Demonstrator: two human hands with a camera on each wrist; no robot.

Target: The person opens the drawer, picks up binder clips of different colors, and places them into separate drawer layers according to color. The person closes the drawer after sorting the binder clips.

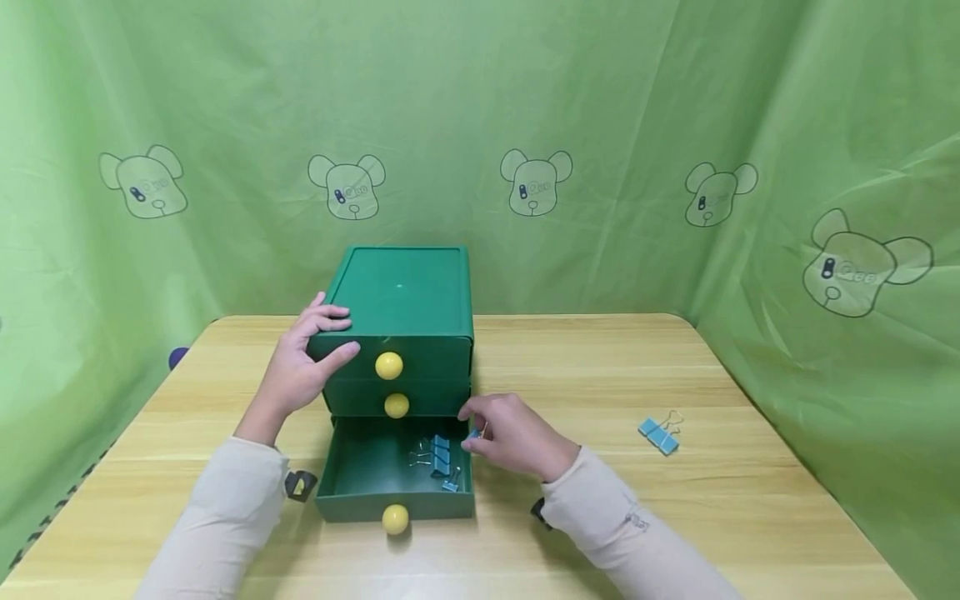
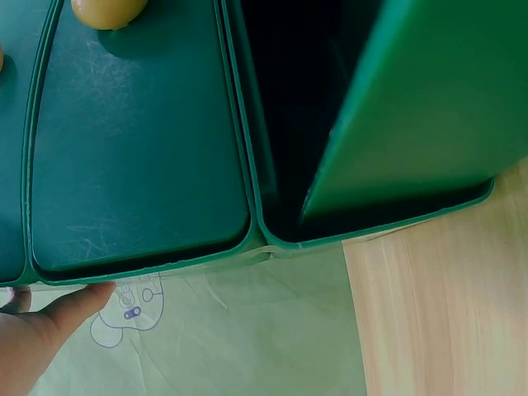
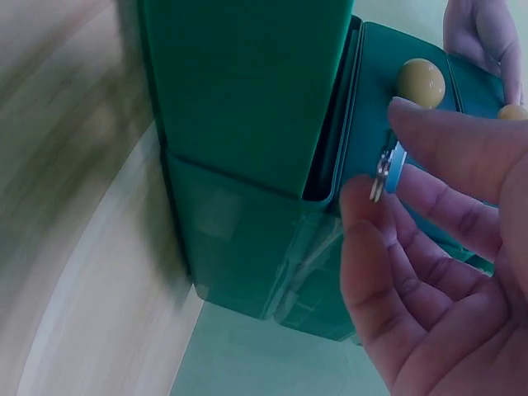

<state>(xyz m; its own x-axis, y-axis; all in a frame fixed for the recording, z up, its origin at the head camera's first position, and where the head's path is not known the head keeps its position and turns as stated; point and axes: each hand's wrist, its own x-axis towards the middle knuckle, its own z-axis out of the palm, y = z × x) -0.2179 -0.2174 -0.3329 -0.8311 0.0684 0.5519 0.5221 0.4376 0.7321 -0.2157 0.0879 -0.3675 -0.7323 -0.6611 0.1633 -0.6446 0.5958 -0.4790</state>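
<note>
A green drawer cabinet (image 1: 405, 292) with yellow ball knobs stands on the table, its bottom drawer (image 1: 360, 475) pulled out. Inside that drawer, toward the right side, lie several blue binder clips (image 1: 441, 456) of different sizes. My left hand (image 1: 300, 358) rests on the cabinet's upper left edge, thumb on the front and fingers over the top. Just right of the open drawer, my right hand (image 1: 517, 433) pinches a small blue binder clip (image 3: 396, 165) between thumb and fingers. The right wrist view shows the clip's silver handles, partly hidden by the fingertips.
Another blue binder clip (image 1: 660, 436) lies on the wooden table (image 1: 600, 367) to the right. The upper two drawers, with yellow knobs (image 1: 388, 366), are closed. Green curtain (image 1: 450, 100) with bear outlines surrounds the table's back and sides.
</note>
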